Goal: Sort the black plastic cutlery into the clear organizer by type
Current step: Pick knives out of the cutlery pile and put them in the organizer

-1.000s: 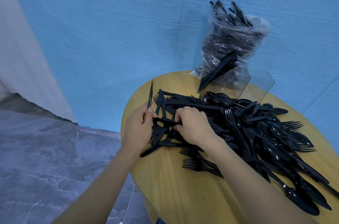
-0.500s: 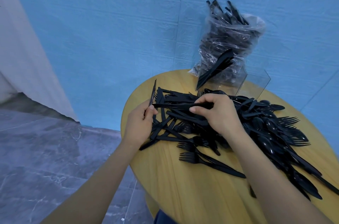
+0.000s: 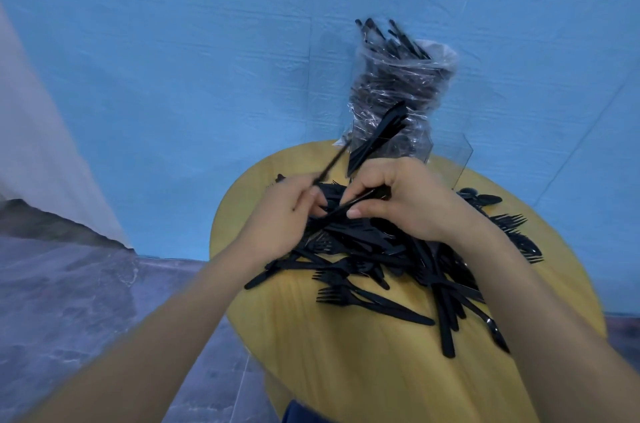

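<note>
**Both hands gripping black cutlery above the pile**

On the round yellow wooden tabletop (image 3: 346, 370), a heap of black plastic cutlery (image 3: 388, 249) sprawls toward the right edge. The clear organizer (image 3: 446, 159) stands at the far edge. The right hand (image 3: 401, 197) pinches one black piece (image 3: 356, 203); the left hand (image 3: 280, 215) grips a thin black utensil (image 3: 330, 163).
</note>
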A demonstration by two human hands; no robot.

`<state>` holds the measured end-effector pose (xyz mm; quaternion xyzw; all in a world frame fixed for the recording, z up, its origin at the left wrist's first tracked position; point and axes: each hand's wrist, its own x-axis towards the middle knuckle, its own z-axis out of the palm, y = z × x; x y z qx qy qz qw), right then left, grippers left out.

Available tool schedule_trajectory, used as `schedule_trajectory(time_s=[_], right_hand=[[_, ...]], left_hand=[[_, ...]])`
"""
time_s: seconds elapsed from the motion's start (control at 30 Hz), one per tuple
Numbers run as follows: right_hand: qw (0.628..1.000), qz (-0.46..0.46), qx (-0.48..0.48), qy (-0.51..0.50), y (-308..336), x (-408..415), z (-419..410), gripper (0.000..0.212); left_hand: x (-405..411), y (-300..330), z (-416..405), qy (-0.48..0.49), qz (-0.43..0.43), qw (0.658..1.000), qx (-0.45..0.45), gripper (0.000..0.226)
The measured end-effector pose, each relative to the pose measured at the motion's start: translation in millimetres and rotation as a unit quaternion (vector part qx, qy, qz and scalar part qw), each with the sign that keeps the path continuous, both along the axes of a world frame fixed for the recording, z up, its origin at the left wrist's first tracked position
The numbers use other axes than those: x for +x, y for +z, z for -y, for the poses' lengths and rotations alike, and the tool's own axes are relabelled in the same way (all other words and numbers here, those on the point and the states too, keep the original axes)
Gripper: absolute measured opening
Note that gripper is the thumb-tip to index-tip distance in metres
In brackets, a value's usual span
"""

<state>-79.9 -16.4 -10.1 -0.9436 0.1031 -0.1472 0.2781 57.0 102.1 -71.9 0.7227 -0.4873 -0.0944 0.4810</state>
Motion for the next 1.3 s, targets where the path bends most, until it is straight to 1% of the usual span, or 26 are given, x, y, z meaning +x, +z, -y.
schedule_trajectory(time_s=[0.03, 0.07, 0.13, 0.17, 0.23, 0.37, 0.5, 0.57, 0.63, 0.73, 0.87, 1.0, 1.13, 1.2, 1.3], right_hand=[[1.000, 0.013, 0.006, -0.001, 2, 0, 0, 0.017], [1.000, 0.025, 0.015, -0.008, 3, -1, 1, 0.021], [0.998, 0.040, 0.034, -0.029, 2, -5, 4, 0.022], [0.997, 0.044, 0.044, -0.038, 1, -7, 5, 0.021], [0.994, 0.055, 0.077, -0.055, -2, -10, 5, 0.025], [0.977, 0.110, 0.161, -0.084, -8, -14, 4, 0.034], [0.953, 0.159, 0.235, -0.110, -16, -11, -1, 0.038], [0.942, 0.180, 0.243, -0.144, -22, -9, -6, 0.044], [0.931, 0.209, 0.247, -0.172, -29, -6, -11, 0.044], [0.908, 0.263, 0.269, -0.186, -36, -2, -18, 0.035], [0.883, 0.303, 0.304, -0.192, -36, -1, -19, 0.013], [0.892, 0.278, 0.279, -0.225, -32, -3, -12, 0.013], [0.913, 0.243, 0.212, -0.249, -27, -10, -3, 0.015], [0.920, 0.221, 0.203, -0.252, -26, -11, 0, 0.015], [0.919, 0.212, 0.209, -0.260, -30, -5, -4, 0.014]], left_hand=[[-6, 1, -1, -0.033, -0.027, 0.999, 0.006, 0.026], [-12, 1, -2, -0.062, -0.072, 0.995, 0.004, 0.027], [-20, 1, -6, -0.091, -0.161, 0.983, -0.004, 0.029], [-24, 1, -8, -0.096, -0.190, 0.977, -0.004, 0.029], [-30, 0, -10, -0.109, -0.222, 0.969, -0.007, 0.030], [-42, -3, -13, -0.122, -0.256, 0.958, -0.041, 0.031], [-48, -6, -14, -0.132, -0.235, 0.962, -0.047, 0.029], [-49, -9, -14, -0.126, -0.222, 0.966, -0.045, 0.028], [-48, -12, -14, -0.118, -0.219, 0.968, -0.042, 0.028], [-46, -15, -16, -0.119, -0.239, 0.963, -0.046, 0.030], [-47, -20, -18, -0.108, -0.234, 0.965, -0.040, 0.031], [-50, -19, -18, -0.100, -0.251, 0.962, -0.046, 0.029], [-46, -19, -13, -0.045, -0.250, 0.966, -0.040, 0.028], [-45, -20, -12, -0.028, -0.234, 0.971, -0.030, 0.027], [-53, -20, -11, -0.051, -0.216, 0.975, -0.015, 0.029]])
